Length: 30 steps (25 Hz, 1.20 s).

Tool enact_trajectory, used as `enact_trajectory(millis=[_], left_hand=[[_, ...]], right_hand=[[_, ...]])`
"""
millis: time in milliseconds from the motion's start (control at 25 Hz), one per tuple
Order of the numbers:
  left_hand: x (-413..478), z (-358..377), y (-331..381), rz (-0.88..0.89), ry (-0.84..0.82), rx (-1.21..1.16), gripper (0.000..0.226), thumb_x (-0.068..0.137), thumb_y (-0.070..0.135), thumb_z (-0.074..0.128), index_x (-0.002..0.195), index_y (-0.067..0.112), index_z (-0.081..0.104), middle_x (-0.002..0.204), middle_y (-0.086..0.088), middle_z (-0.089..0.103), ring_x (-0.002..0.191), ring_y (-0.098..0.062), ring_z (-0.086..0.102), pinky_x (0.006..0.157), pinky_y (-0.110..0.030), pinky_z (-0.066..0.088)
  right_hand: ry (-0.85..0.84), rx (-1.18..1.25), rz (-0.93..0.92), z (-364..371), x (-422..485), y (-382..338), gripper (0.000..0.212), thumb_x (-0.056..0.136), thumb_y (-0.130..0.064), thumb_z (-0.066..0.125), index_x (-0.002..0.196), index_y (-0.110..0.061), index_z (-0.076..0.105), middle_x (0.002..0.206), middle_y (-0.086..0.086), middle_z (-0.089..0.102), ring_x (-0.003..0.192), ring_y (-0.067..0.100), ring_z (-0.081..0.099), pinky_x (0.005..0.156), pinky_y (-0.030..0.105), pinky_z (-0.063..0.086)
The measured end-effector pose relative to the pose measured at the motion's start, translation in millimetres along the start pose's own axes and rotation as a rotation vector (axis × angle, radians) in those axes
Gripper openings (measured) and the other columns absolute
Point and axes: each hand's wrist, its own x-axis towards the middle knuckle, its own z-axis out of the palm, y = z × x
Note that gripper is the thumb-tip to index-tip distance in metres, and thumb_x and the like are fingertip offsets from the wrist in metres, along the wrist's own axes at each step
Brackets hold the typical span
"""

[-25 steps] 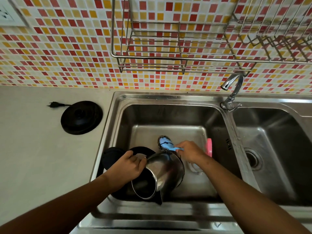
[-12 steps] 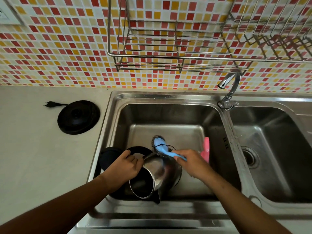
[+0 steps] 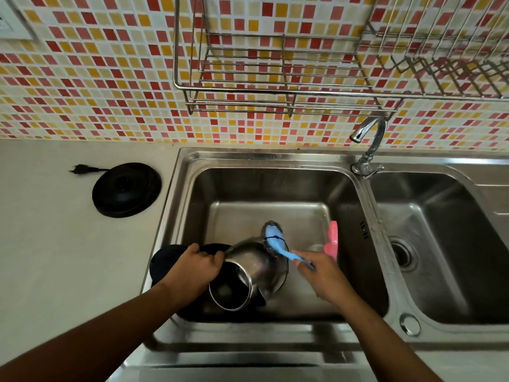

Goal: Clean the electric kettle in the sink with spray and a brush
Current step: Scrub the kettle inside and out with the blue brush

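Observation:
A steel electric kettle (image 3: 253,271) lies tilted on its side in the left sink basin (image 3: 275,186), its open mouth facing me and its black lid swung out to the left. My left hand (image 3: 192,267) grips the kettle at its black handle by the rim. My right hand (image 3: 319,274) holds the handle of a blue brush (image 3: 275,239), whose bristle head rests on the far side of the kettle's body near its base. A spray bottle with a pink head (image 3: 332,239) lies in the basin just right of the brush, its clear body partly hidden.
The black kettle base (image 3: 126,188) with its plug sits on the counter left of the sink. A tap (image 3: 369,144) stands between the two basins. The right basin (image 3: 440,244) has a drain. A wire dish rack (image 3: 289,86) hangs on the tiled wall above.
The brush head has slid upward and back along the kettle's side, and my right hand has drawn a little toward me. My left hand keeps its hold on the kettle.

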Motion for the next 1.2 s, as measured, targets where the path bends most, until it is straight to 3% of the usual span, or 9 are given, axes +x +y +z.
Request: enact_trajectory(millis=[80, 200, 280, 400, 560, 720, 920, 1080, 1200], left_hand=[[0, -10, 1, -0.034, -0.081, -0.040, 0.047, 0.054, 0.025, 0.074, 0.098, 0.011, 0.065, 0.064, 0.000, 0.069, 0.056, -0.021, 0.066, 0.064, -0.030, 0.045], [3, -19, 4, -0.159, -0.075, -0.109, 0.037, 0.080, 0.030, 0.056, 0.113, 0.015, 0.053, 0.100, -0.003, 0.071, 0.092, -0.026, 0.068, 0.088, -0.034, 0.039], [5, -26, 8, -0.266, -0.086, -0.163, 0.034, 0.080, 0.035, 0.055, 0.109, 0.017, 0.054, 0.104, -0.002, 0.069, 0.098, -0.025, 0.066, 0.091, -0.032, 0.038], [12, -37, 17, -0.389, -0.111, -0.267, 0.030, 0.076, 0.039, 0.060, 0.099, 0.019, 0.060, 0.100, -0.001, 0.070, 0.095, -0.025, 0.066, 0.082, -0.032, 0.040], [25, -45, 21, -0.463, -0.223, -0.350, 0.038, 0.069, 0.044, 0.067, 0.100, 0.021, 0.066, 0.101, -0.001, 0.069, 0.095, -0.023, 0.067, 0.070, -0.028, 0.038], [25, -44, 15, -0.466, -0.358, -0.477, 0.052, 0.065, 0.055, 0.066, 0.105, 0.021, 0.066, 0.104, 0.000, 0.068, 0.098, -0.022, 0.066, 0.074, -0.027, 0.046], [20, -48, 12, -0.440, -0.337, -0.485, 0.055, 0.065, 0.060, 0.060, 0.105, 0.022, 0.064, 0.096, 0.002, 0.066, 0.097, -0.022, 0.064, 0.086, -0.035, 0.047], [3, -47, 17, -0.376, -0.313, -0.360, 0.074, 0.061, 0.067, 0.059, 0.121, 0.025, 0.053, 0.116, 0.002, 0.061, 0.114, -0.024, 0.054, 0.094, -0.047, 0.041], [-3, -43, 13, -0.350, -0.211, -0.443, 0.060, 0.061, 0.059, 0.061, 0.110, 0.025, 0.057, 0.104, 0.005, 0.065, 0.099, -0.020, 0.063, 0.079, -0.033, 0.049]], right_hand=[[0.050, 0.013, 0.092, 2, 6, 6, 0.032, 0.096, -0.014, 0.056, 0.127, -0.012, 0.064, 0.074, -0.016, 0.054, 0.051, -0.001, 0.046, 0.041, 0.004, 0.038], [-0.008, 0.050, 0.061, 0, -8, 2, 0.032, 0.096, -0.010, 0.054, 0.126, -0.012, 0.064, 0.061, -0.011, 0.051, 0.038, -0.002, 0.049, 0.039, 0.009, 0.036], [-0.113, 0.098, 0.091, -12, -25, -8, 0.039, 0.095, -0.009, 0.054, 0.133, -0.019, 0.056, 0.064, 0.001, 0.058, 0.037, 0.001, 0.046, 0.040, 0.014, 0.037], [-0.156, 0.106, 0.085, -42, -41, -27, 0.046, 0.093, -0.009, 0.057, 0.135, -0.024, 0.049, 0.096, 0.016, 0.070, 0.055, 0.016, 0.057, 0.048, 0.020, 0.045], [-0.063, -0.273, -0.266, -71, -54, -62, 0.035, 0.089, -0.016, 0.061, 0.120, -0.030, 0.052, 0.104, -0.015, 0.069, 0.095, 0.012, 0.067, 0.086, 0.032, 0.051], [-0.110, -0.762, -0.342, -70, -56, -109, 0.032, 0.088, -0.028, 0.057, 0.118, -0.038, 0.057, 0.101, -0.009, 0.066, 0.094, 0.018, 0.064, 0.074, 0.034, 0.049], [-0.214, -1.204, -0.496, -26, -17, -149, 0.024, 0.087, -0.008, 0.054, 0.106, -0.017, 0.065, 0.108, 0.008, 0.065, 0.101, 0.034, 0.063, 0.064, 0.033, 0.032], [-0.416, -1.202, -0.514, 15, 36, -132, 0.027, 0.089, -0.015, 0.062, 0.116, -0.014, 0.066, 0.116, 0.012, 0.065, 0.107, 0.032, 0.062, 0.069, 0.032, 0.040], [-0.505, -1.092, -0.528, 31, 51, -106, 0.034, 0.085, -0.025, 0.068, 0.119, -0.024, 0.065, 0.119, 0.006, 0.065, 0.109, 0.028, 0.061, 0.072, 0.031, 0.039]])
